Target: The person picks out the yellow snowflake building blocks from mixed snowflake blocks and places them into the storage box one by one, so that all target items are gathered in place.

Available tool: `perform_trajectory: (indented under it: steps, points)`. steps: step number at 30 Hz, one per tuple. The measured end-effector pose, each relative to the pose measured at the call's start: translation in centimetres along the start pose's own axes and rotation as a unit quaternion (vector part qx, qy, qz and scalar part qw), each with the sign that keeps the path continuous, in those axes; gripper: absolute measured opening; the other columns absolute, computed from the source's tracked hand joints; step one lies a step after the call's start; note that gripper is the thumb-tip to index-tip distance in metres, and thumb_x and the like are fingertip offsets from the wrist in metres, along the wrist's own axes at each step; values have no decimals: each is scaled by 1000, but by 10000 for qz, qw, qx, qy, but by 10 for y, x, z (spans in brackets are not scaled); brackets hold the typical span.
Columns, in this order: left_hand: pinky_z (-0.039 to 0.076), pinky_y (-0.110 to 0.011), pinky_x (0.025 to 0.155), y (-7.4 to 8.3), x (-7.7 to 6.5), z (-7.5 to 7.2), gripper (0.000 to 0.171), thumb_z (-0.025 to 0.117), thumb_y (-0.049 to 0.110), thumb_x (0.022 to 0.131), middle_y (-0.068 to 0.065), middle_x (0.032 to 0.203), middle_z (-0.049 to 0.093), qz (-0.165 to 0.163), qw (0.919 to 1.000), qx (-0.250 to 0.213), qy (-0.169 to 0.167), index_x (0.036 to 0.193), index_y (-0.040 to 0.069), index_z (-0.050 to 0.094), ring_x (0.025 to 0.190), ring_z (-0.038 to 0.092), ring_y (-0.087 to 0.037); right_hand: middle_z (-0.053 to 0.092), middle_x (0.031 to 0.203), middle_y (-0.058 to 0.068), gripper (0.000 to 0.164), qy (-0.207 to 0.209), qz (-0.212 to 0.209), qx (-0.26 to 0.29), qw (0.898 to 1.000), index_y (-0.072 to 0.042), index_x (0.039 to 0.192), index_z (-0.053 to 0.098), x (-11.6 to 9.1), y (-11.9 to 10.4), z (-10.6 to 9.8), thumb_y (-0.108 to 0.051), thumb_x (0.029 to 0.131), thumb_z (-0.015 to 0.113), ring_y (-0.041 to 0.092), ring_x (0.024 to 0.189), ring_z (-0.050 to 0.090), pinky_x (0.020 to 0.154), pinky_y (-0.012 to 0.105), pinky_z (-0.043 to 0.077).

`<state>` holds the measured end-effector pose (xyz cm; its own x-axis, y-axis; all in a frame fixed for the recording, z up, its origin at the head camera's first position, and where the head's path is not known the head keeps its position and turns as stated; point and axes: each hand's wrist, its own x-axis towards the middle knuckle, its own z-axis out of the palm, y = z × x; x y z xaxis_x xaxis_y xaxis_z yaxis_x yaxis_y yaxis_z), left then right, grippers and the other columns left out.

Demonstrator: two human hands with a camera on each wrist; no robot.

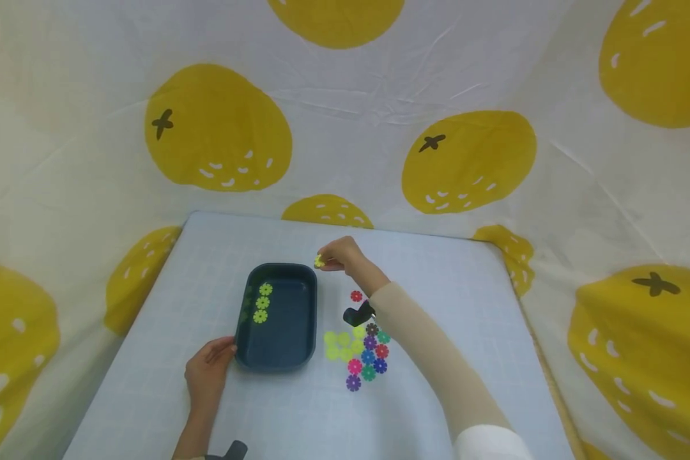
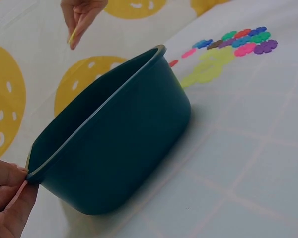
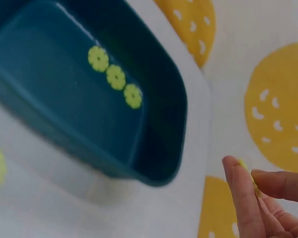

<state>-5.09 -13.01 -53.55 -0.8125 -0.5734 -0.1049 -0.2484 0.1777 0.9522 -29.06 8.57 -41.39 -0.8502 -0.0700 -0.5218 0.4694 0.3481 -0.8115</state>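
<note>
A dark teal rectangular tub (image 1: 276, 348) stands on the table, with three yellow flower-shaped discs (image 1: 262, 303) in a row along the left part of its floor. My left hand (image 1: 208, 370) pinches the tub's rim at its near left corner, between thumb and fingers in the left wrist view. Above the table, just beyond the tub's far right corner, my right hand (image 1: 340, 254) pinches a yellow flower-shaped disc (image 1: 319, 261) between thumb and fingertips. In the right wrist view this disc (image 3: 249, 177) shows nearly edge-on.
Right of the tub lies a group of yellow discs (image 1: 344, 345). Beside them are several discs in other colours, among them a purple disc (image 1: 353, 383) and a red disc (image 1: 356, 296). A cloth with yellow fruit prints (image 1: 345, 89) hangs behind the table (image 1: 437, 268).
</note>
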Motion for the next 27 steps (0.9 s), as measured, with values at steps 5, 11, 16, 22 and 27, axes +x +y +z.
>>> perform_trajectory:
  steps: [5, 11, 16, 22, 27]
  points:
    - [50, -2, 75, -2, 1, -1, 23, 73, 1, 87, -21, 114, 72, -6, 9999, -150, 21, 110, -1, 70, 85, 63, 10, 74, 94, 20, 17, -430, 8, 122, 9990, 7, 101, 72, 3, 8, 29, 7, 83, 70, 21, 66, 72, 70, 31, 62]
    - [51, -3, 74, -2, 1, -1, 22, 73, -1, 86, -21, 112, 72, 33, 9998, -203, 63, 108, -2, 70, 87, 67, 3, 73, 88, 18, 18, -721, -5, 130, 9973, 9, 99, 71, 6, 20, 60, 10, 81, 69, 24, 68, 73, 62, 31, 62]
    - [52, -4, 75, -3, 2, -1, 22, 73, -2, 86, -21, 111, 72, 54, 9997, -235, 82, 107, -2, 70, 92, 71, -7, 72, 89, 17, 17, -765, -23, 14, 9971, 6, 100, 72, 5, 28, 78, 7, 83, 70, 28, 75, 75, 65, 32, 63]
    - [51, -3, 75, -4, 1, -1, 23, 74, 0, 86, -23, 113, 71, 56, 9995, -301, 33, 109, -3, 70, 89, 68, 2, 73, 91, 19, 14, -851, 77, 68, 9963, 8, 100, 72, 2, 41, 99, 7, 87, 68, 33, 81, 75, 71, 38, 63]
    - [51, -4, 76, -5, 2, 0, 22, 73, 0, 87, -23, 113, 71, 54, 9994, -346, 17, 108, -2, 70, 88, 65, 6, 74, 94, 21, 12, -790, 263, -31, 9965, 8, 98, 73, 2, 57, 121, 6, 87, 67, 34, 84, 74, 75, 39, 63]
